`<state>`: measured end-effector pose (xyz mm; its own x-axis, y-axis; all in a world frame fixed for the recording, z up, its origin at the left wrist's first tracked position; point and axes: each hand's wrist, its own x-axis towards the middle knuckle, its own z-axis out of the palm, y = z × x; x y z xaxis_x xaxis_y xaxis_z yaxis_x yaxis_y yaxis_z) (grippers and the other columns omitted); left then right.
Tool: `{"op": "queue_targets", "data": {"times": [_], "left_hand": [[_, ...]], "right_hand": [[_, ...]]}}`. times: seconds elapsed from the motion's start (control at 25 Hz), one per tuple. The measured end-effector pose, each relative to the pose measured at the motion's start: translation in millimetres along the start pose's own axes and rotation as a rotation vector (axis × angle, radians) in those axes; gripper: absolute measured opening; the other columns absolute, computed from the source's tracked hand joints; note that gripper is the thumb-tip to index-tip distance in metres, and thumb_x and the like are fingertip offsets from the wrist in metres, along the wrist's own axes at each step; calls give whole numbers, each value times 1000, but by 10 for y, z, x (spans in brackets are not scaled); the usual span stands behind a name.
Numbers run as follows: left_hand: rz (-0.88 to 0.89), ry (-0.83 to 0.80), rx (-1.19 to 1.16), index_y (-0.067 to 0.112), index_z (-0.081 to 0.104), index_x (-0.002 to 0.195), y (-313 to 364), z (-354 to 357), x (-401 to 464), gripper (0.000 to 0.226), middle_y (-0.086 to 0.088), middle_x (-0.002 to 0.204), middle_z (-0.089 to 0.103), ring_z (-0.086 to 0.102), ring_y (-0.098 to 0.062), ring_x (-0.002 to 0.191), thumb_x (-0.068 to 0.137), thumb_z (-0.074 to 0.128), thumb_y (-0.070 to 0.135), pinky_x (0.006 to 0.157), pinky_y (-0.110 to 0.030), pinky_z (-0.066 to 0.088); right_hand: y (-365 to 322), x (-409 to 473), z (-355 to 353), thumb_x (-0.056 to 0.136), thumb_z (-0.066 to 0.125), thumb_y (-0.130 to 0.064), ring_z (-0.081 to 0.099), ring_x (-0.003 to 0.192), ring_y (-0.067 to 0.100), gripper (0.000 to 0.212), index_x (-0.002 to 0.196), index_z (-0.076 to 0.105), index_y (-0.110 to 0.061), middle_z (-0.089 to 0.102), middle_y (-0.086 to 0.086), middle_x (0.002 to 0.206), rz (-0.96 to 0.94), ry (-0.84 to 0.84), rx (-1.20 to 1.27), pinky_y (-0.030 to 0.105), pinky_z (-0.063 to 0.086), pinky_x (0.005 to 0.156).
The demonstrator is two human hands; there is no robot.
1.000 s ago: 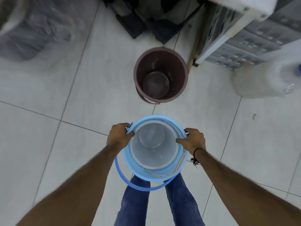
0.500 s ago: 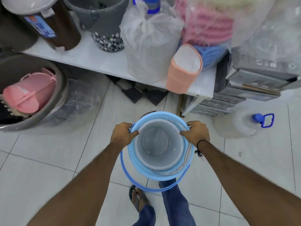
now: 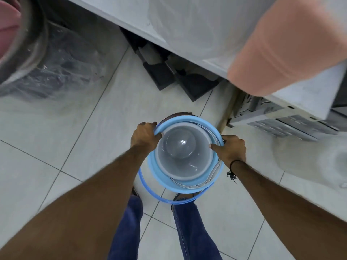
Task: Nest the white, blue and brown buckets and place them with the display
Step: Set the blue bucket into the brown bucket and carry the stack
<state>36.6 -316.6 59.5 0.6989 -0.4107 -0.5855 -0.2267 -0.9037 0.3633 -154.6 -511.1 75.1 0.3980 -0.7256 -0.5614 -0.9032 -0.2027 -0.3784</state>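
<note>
Lowering blue bucket [image 3: 161, 177], white bucket [image 3: 183, 156] inside, into brown bucket [image 3: 181, 114].
Left hand [image 3: 144, 136] and right hand [image 3: 231, 150] clasp its rim; next, centre and seat it.

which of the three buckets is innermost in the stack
The white bucket: it sits inside the blue bucket, whose rim rings it and is held by both hands. Only a dark sliver of the brown bucket shows beyond the blue rim.

Inner bucket [image 3: 183, 156] sits nested in outer bucket [image 3: 187, 186]. Left hand [image 3: 144, 136] on its left rim, right hand [image 3: 231, 150] on its right rim. Third bucket's rim [image 3: 179, 115] directly behind. Shelf [image 3: 131, 14] beyond, above the floor [image 3: 56, 147].
</note>
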Motion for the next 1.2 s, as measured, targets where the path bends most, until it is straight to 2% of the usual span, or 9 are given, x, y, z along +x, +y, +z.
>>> {"op": "queue_targets", "data": {"times": [0.24,0.32,0.4,0.56,0.72,0.88,1.0,1.08,1.2], "left_hand": [[-219,-174,-113,9,49,140,-432,460,405,75,-19,141,51,51,-39,130,88,61,62,101,-44,46],[-402,-291,-403,21,34,153,-581,532,429,102,-10,153,44,45,-33,138,74,64,77,109,-46,43],[-559,-401,-697,30,37,151,-728,659,365,114,-4,150,50,50,-32,133,57,69,88,107,-50,45],[-488,-559,-1013,33,69,121,-877,976,260,77,-5,119,76,72,-29,107,62,71,83,95,-53,58],[-453,-544,-1095,31,72,118,-899,961,276,68,2,103,79,69,-28,111,64,78,73,106,-54,50],[-422,-563,-1072,27,72,108,-888,921,324,48,5,86,78,68,-23,97,72,76,59,106,-53,50],[-452,-493,-953,26,72,111,-945,851,315,74,-4,107,77,70,-29,104,52,87,67,100,-57,53],[-444,-412,-909,15,72,109,-965,733,303,67,-11,107,77,74,-29,93,56,93,49,88,-51,61],[-430,-309,-820,5,76,97,-935,537,218,35,-10,80,75,72,-15,56,69,92,20,53,-27,62]], "right_hand": [[140,368,533,72,77,-33,58,59,23,16,77,74,-18,68,4,66,56,84,-33,18,33,48],[182,436,646,71,75,-34,58,61,24,21,85,75,-18,69,5,70,74,156,-43,21,40,59],[224,463,722,73,72,-36,58,67,26,23,87,72,-18,68,5,73,138,170,-27,25,42,65],[290,548,795,76,68,-31,58,62,25,18,75,67,-14,64,6,68,221,120,-29,25,41,62],[281,617,787,78,67,-29,49,51,11,19,70,65,-11,57,1,59,220,109,-52,19,33,48],[281,608,763,78,67,-28,52,54,19,20,69,67,-10,61,5,61,221,114,-49,24,38,59],[263,592,759,78,68,-27,54,55,22,17,71,68,-11,63,7,66,207,95,-58,24,41,60],[222,539,758,78,68,-26,55,64,26,16,76,69,-11,63,9,72,217,89,-65,25,43,63],[159,394,759,77,66,-26,60,72,31,19,81,70,-8,65,11,78,245,75,-63,27,45,65]]}}
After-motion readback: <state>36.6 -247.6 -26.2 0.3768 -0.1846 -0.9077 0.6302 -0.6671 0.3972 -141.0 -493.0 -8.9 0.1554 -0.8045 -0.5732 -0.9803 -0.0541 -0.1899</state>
